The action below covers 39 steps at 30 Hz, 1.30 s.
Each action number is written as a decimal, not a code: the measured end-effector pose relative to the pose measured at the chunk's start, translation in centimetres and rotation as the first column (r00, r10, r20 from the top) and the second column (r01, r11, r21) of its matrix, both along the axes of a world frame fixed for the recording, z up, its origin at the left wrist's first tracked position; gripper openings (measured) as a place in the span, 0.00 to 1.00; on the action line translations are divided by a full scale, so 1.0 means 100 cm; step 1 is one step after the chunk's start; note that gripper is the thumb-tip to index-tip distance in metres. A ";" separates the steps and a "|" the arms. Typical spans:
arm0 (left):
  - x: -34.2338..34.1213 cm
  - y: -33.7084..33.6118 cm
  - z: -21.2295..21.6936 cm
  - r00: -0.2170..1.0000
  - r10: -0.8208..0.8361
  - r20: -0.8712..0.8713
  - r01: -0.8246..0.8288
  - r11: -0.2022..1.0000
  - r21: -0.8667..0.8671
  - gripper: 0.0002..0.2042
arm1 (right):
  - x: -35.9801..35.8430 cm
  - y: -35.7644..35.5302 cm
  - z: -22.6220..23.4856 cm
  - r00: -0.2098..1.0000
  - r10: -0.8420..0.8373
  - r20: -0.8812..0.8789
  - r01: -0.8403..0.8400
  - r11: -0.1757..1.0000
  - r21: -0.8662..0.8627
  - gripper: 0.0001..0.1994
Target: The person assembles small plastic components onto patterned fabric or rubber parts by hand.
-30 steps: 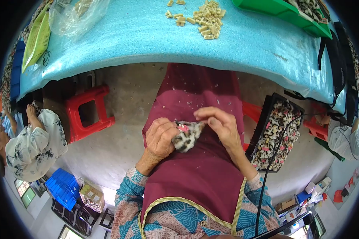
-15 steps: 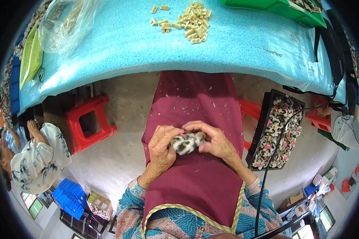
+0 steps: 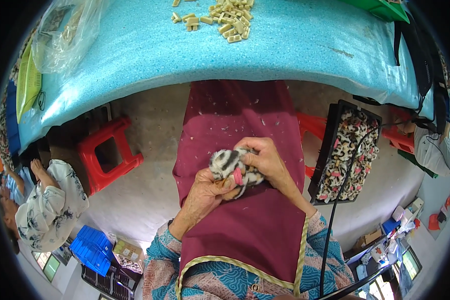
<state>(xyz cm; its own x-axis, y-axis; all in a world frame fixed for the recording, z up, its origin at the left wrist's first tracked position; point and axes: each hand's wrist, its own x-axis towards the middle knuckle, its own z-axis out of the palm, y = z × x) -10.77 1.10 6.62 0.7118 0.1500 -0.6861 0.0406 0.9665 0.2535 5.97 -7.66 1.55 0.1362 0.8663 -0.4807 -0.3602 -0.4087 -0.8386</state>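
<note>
Landmark for us: the maroon apron [image 3: 240, 112]. We see the black-and-white plush piece [image 3: 226, 162] above the apron's middle, in both hands. Left hand [image 3: 203, 192]: fingers narrow, pinching the piece's near-left part, beside a pink bit [image 3: 238, 176]. Right hand [image 3: 266, 161]: fingers curled, gripping its right side. We mark the blue surface [image 3: 295, 47] beyond the apron, small beige pieces [image 3: 232, 20] heaped on it, clear plastic bag [image 3: 67, 42] far and left of the apron. Black tray [image 3: 323, 155] with spotted plush pieces [image 3: 366, 150] right of the apron; a red stool [image 3: 88, 160] left of it.
</note>
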 end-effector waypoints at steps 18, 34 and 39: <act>0.023 -0.010 -0.022 0.967 0.128 -0.218 -0.089 0.979 0.181 0.11 | -0.013 -0.015 0.035 0.976 -0.140 0.164 0.152 0.987 -0.059 0.13; 0.021 -0.006 -0.025 0.983 -0.041 -0.181 0.104 0.929 0.356 0.27 | -0.016 -0.034 -0.001 0.540 -0.474 -0.696 0.377 0.875 -0.303 0.13; 0.038 -0.004 -0.029 0.918 -0.295 -0.264 0.396 0.714 0.577 0.36 | -0.017 -0.052 -0.003 0.535 -0.590 -0.604 0.476 0.802 -0.361 0.19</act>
